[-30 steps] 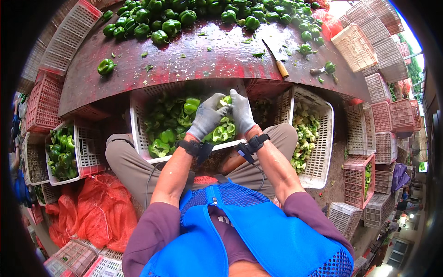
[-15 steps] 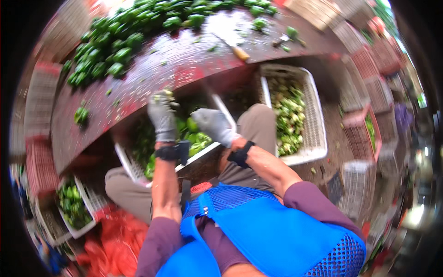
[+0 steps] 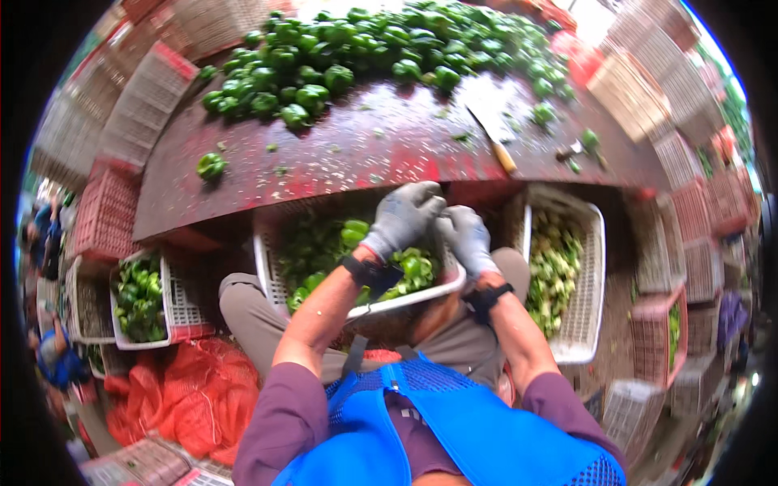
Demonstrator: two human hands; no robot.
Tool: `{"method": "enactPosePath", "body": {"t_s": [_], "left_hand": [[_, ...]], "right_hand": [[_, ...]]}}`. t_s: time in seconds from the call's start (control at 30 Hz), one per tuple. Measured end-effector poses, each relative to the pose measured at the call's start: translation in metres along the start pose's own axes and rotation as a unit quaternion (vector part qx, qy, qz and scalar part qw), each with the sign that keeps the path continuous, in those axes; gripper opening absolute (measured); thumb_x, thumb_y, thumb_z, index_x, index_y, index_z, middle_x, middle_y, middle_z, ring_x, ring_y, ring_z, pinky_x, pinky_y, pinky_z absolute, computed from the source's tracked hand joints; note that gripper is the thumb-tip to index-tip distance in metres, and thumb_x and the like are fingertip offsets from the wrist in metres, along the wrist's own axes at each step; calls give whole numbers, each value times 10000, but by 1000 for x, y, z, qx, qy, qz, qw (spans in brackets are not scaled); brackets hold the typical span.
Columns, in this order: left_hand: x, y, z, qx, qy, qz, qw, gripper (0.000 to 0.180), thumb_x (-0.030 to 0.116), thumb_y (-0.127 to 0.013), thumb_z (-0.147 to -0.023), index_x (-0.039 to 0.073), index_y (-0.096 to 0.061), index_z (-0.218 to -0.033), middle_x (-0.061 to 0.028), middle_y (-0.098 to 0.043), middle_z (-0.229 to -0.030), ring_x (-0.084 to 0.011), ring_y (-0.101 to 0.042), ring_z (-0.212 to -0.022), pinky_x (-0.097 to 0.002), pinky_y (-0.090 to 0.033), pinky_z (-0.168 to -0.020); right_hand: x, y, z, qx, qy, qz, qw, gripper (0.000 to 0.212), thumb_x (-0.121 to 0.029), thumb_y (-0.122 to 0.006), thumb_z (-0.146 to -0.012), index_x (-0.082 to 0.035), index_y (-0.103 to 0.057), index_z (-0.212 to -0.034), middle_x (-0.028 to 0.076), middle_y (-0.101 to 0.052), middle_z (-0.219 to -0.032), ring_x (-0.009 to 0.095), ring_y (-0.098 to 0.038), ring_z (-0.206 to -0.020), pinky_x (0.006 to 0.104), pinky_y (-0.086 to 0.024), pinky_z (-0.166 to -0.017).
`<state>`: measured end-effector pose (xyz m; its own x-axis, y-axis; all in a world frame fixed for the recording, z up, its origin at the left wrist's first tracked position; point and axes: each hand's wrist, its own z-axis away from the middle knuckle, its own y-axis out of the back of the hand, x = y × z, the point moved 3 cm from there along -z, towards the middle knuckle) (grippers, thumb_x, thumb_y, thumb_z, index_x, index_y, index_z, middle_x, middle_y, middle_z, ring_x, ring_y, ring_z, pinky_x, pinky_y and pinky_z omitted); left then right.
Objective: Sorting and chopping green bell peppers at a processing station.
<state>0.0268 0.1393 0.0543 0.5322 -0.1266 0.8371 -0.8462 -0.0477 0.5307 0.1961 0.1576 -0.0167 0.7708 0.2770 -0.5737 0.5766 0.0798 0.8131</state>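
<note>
Both my hands wear grey gloves and meet just beyond the right part of a white crate (image 3: pixel 377 306) between my knees. Cut green peppers (image 3: pixel 412 271) lie in that crate. My left hand (image 3: pixel 405 217) is closed, its fingers curled toward the right one, near the table's front edge. Close beside it is my right hand (image 3: pixel 468 239), also closed with bent fingers. Whatever they hold, if anything, is hidden by the gloves. A knife (image 3: pixel 493 142) with a wooden handle lies on the dark red table (image 3: pixel 324 174), blade pointing away.
Whole green peppers (image 3: pixel 324 77) are heaped along the table's far side, with one single pepper (image 3: pixel 211 166) at left. To the right stands a white crate (image 3: pixel 596 267) of pale pepper cores. Red netting (image 3: pixel 186 397) lies at left; stacked crates (image 3: pixel 130 109) surround the table.
Both hands have moved to the right across the crate and come together. Pale bits at my left fingertips no longer show. The view has turned, bringing more of the table into sight.
</note>
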Motion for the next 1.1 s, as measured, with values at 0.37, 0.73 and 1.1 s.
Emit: {"method": "enactPosePath", "body": {"t_s": [0.37, 0.73, 1.1], "left_hand": [[-246, 233, -165, 212, 228, -330, 891, 739, 509, -663, -830, 194, -438, -1460, -195, -456, -1444, -382, -519, -1283, -451, -440, -1054], [-157, 84, -114, 97, -97, -178, 974, 582, 204, -774, -693, 82, -559, -1219, -182, -581, -1135, -375, -611, -1039, -425, -518, -889], [-80, -164, 30, -1, 11, 116, 993, 698, 149, -717, -765, -7, -412, -1374, -275, -436, -1373, -424, -464, -1264, -446, -415, -1058]], "right_hand": [[42, 14, -62, 76, -5, -67, 995, 198, -216, -617, -899, -45, -674, -980, 165, -667, -1012, 349, -635, -961, 424, -494, -862], [5, -15, -57, 77, -21, -142, 987, 230, -231, -573, -984, -48, -659, -1093, 98, -682, -978, 205, -666, -905, 340, -514, -810], [83, -36, -1, 104, -85, -5, 991, 158, -164, -483, -934, -90, -619, -904, 138, -626, -947, 327, -628, -902, 461, -505, -765]]}}
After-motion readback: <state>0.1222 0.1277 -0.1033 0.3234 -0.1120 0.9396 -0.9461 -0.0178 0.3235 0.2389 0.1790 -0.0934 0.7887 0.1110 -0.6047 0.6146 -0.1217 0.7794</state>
